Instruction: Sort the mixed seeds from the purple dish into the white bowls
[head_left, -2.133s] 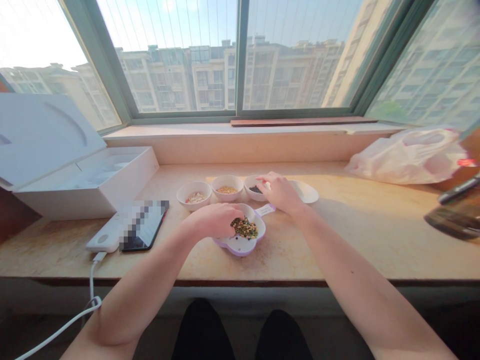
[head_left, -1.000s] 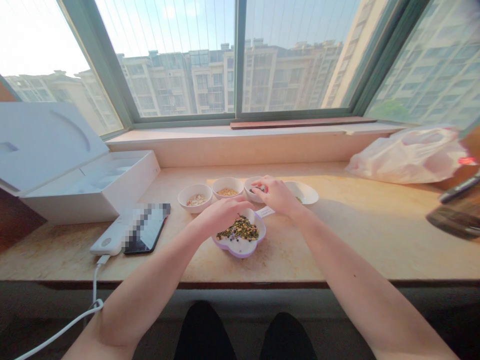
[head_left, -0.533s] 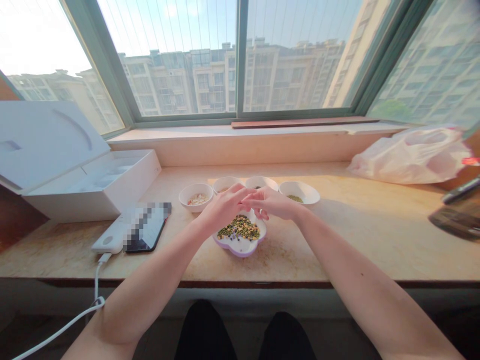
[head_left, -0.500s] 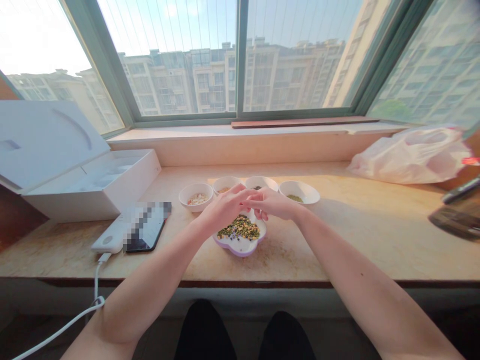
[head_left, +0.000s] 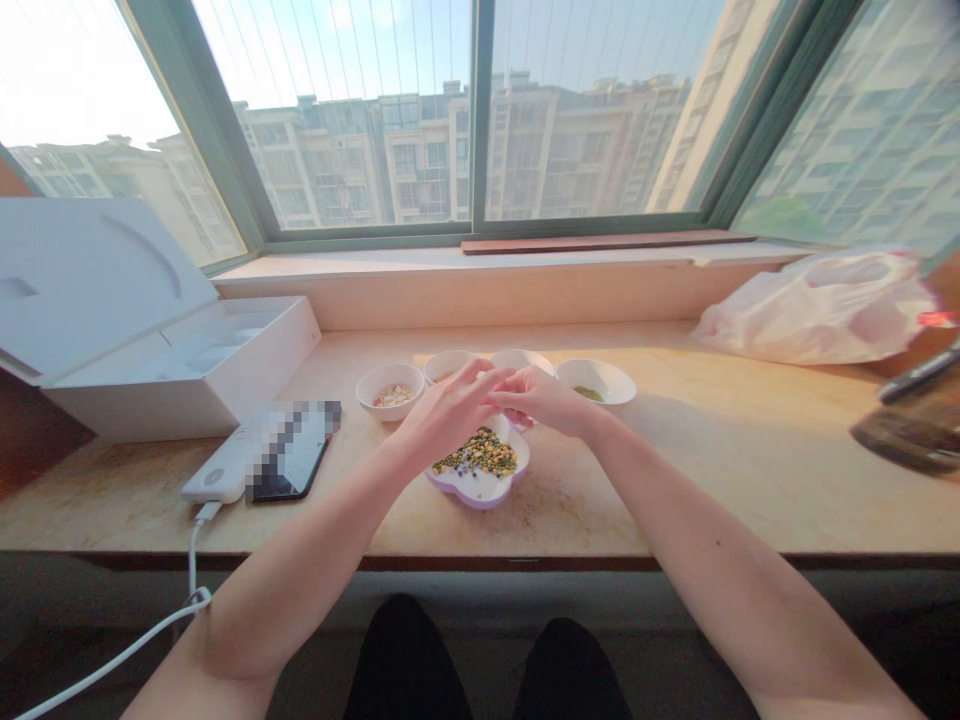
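A purple-rimmed dish [head_left: 480,487] of mixed green, yellow and dark beans sits at the counter's front middle. My left hand [head_left: 448,412] and my right hand [head_left: 541,400] meet just above its far edge, fingertips pinched together and touching each other. What they pinch is too small to make out. Behind them stand several small white bowls: one with pale bits [head_left: 388,386], one partly hidden [head_left: 444,364], one behind my right hand [head_left: 523,359], and one with green beans [head_left: 596,380].
An open white box [head_left: 172,365] stands at the left. A phone [head_left: 291,462] lies on a white power bank [head_left: 219,470] with a cable hanging off the edge. A white plastic bag [head_left: 817,310] and dark objects [head_left: 904,420] sit at the right.
My right hand came back from the dark-bean bowl to the mixed dish. My left hand rose from the beans, and the two hands' fingertips now meet above the dish.
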